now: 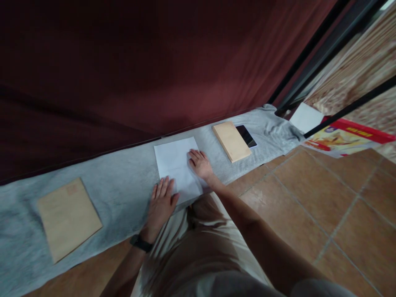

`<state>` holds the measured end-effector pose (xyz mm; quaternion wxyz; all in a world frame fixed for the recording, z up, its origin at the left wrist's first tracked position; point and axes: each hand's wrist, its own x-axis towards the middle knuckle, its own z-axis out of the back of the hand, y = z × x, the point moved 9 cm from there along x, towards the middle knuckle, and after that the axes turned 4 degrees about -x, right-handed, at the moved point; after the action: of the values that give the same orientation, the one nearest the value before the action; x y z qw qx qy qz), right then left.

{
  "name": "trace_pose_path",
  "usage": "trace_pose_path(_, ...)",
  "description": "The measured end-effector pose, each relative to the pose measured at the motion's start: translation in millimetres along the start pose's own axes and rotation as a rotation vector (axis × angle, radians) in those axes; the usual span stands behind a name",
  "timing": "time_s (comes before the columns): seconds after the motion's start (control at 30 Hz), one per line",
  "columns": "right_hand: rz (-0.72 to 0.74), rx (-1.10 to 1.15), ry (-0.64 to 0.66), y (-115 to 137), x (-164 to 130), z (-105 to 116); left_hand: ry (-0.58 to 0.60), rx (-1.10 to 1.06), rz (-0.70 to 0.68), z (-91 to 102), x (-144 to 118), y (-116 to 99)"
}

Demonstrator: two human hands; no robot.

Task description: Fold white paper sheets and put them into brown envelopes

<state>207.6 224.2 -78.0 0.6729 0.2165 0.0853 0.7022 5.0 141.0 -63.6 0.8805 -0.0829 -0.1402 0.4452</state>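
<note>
A white sheet of paper (175,159) lies flat on the grey cloth (123,181) in front of me, a faint crease across its middle. My left hand (162,200) rests at the sheet's lower left edge, fingers stretched out over its border. On the sheet's right side lies my right hand (200,163), palm down with the fingers extended. Neither hand grips anything. To the right is a stack of brown envelopes (232,140), and a single brown envelope (69,218) sits apart at the far left.
A dark-screened phone or tablet (246,136) lies partly under the envelope stack. Behind the narrow cloth-covered surface hangs a dark red curtain (154,74). Black metal bars (309,53) stand at right, near a red and yellow printed box (343,138) above the tiled floor (309,214).
</note>
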Motion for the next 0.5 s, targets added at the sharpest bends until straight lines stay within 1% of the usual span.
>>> trace_pose_path(0.1, 0.003, 0.040, -0.025, -3.4, 1.0, 2.1, 0.076, -0.009, -0.115, -3.5, -13.2, -16.9)
trace_pose_path(0.17, 0.004, 0.070, -0.041, -6.3, 2.1, 2.7, 0.083, -0.006, -0.136, -3.5, -17.6, -22.3)
trace_pose_path(0.33, 0.020, 0.125, -0.041, -11.4, -0.5, 2.9, 0.077, -0.003, -0.117, -1.1, -15.0, -23.5)
trace_pose_path(0.4, 0.041, 0.129, -0.034, -10.8, -7.3, 4.6, 0.076, -0.012, -0.123, 0.9, -12.8, -22.5)
trace_pose_path(0.5, 0.088, 0.156, -0.017, -8.1, -24.9, 9.2, 0.077, -0.045, -0.150, 4.1, -11.8, -21.0)
